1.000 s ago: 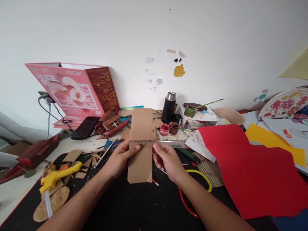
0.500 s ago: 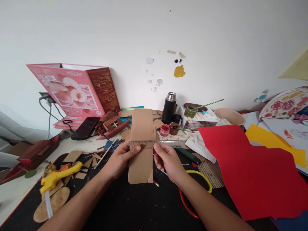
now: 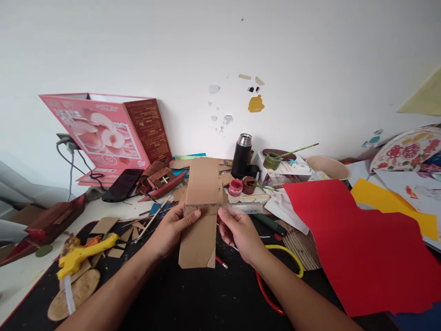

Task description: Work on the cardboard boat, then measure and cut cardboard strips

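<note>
A long strip of brown cardboard [image 3: 198,241] is held up over the dark mat, with a clear ruler [image 3: 244,208] lying across its middle. My left hand [image 3: 175,229] grips the left edge of the strip, its thumb pressing the ruler's left end against the cardboard. On the other side, my right hand [image 3: 239,232] pinches the ruler at the strip's right edge, thumb on top and fingers curled beneath. The lower part of the strip tilts toward me, and a small crease shows at its bottom right corner. Behind my right hand, a red pencil [image 3: 221,262] lies on the mat.
A yellow glue gun [image 3: 86,255] and cardboard scraps lie left. Small painted boats [image 3: 160,181], a phone [image 3: 123,185] and a pink box [image 3: 103,133] stand behind. Paint jars [image 3: 235,187], a black flask [image 3: 241,156], red paper [image 3: 361,243] and yellow-red scissor-like loops [image 3: 299,262] are right.
The cardboard's lower end has swung slightly left and toward me. Both hands keep their hold on the cardboard and ruler, which have shifted slightly left and down.
</note>
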`<state>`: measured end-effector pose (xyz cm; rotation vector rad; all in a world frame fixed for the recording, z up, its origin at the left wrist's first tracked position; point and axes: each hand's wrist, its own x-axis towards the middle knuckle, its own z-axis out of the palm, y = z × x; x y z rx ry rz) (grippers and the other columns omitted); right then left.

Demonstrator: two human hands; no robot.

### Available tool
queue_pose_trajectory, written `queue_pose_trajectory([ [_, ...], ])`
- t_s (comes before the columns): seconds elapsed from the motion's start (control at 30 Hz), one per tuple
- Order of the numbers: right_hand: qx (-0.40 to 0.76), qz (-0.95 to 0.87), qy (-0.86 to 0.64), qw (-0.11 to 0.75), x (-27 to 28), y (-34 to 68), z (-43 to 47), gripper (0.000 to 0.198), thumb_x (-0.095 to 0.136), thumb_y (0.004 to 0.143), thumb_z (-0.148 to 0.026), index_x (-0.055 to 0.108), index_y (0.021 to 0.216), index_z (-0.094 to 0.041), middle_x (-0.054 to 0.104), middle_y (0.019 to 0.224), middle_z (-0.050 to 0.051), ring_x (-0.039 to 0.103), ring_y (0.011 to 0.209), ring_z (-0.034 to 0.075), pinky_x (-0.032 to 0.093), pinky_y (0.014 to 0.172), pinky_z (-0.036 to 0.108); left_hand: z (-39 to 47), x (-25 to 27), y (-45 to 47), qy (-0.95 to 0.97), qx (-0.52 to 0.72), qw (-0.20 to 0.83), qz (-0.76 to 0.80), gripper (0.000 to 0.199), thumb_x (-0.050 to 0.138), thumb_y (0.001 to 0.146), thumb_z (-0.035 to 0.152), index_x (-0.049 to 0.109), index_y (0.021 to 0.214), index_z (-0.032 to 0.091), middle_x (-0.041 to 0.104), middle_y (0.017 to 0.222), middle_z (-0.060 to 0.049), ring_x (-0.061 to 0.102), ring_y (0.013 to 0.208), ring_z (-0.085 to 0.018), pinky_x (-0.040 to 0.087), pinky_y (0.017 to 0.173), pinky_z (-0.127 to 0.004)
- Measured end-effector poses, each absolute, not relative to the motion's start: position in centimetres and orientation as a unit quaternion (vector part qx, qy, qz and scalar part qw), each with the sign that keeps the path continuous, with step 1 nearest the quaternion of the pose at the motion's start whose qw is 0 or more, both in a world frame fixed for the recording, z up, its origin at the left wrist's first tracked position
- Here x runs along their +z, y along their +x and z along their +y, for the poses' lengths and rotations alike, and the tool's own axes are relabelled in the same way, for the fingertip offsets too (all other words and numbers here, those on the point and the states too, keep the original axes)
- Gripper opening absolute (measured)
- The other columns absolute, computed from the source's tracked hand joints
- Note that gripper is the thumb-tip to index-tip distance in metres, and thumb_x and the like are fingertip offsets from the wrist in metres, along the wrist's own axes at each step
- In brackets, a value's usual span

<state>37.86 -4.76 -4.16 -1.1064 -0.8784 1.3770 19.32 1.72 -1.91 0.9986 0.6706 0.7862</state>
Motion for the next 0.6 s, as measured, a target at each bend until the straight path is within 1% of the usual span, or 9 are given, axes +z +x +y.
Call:
queue_pose_trajectory([
  [0.2, 0.583, -0.374, -0.467, 0.549, -4.28, 37.86, -4.70, 0.064, 0.076, 0.079, -0.082, 0.056, 0.076, -0.021, 0.054, 0.054, -0.006, 0.040, 0.039, 0.006, 0.020, 0.037, 0.019, 1.68, -1.86, 19.33, 0.460, 0.355, 0.752, 0.310, 0.044, 0.099, 0.071, 0.042, 0.077, 0.102, 0.019, 0.081, 0.087, -0.005, 0.074, 0.069, -0.020, 0.061, 0.065, -0.030],
  [0.6, 0.585, -0.374, -0.463, 0.550, -3.97, 37.80, -4.83, 0.063, 0.077, 0.078, -0.082, 0.056, 0.079, -0.022, 0.054, 0.054, -0.007, 0.039, 0.039, 0.007, 0.020, 0.037, 0.019, 1.65, -2.07, 19.51, 0.459, 0.359, 0.738, 0.339, 0.049, 0.098, 0.070, 0.050, 0.075, 0.100, 0.019, 0.081, 0.085, -0.006, 0.073, 0.068, -0.020, 0.061, 0.066, -0.031],
])
